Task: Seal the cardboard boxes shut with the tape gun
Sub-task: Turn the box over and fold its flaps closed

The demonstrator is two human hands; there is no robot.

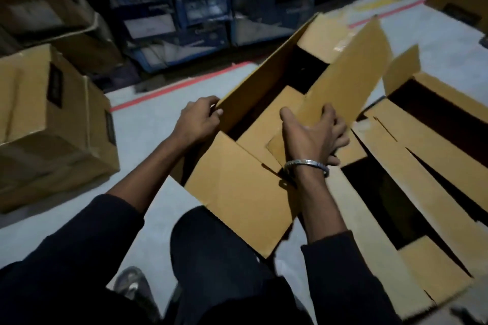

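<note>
An open brown cardboard box (237, 192) stands on the floor in front of my knees, its flaps up or half folded. My left hand (198, 121) grips the edge of the box's long left flap (264, 82), which stands upright. My right hand (314, 134), with a metal bangle on the wrist, clasps the long right flap (348, 71), which leans inward over the opening. A short near flap is folded down toward me. No tape gun is visible.
A second open cardboard box (422, 166) sits just right of the first, touching it. A closed box (52, 126) stands at the left. More boxes and blue-printed cartons (200, 8) line the back. Red tape lines (163, 92) cross the grey floor.
</note>
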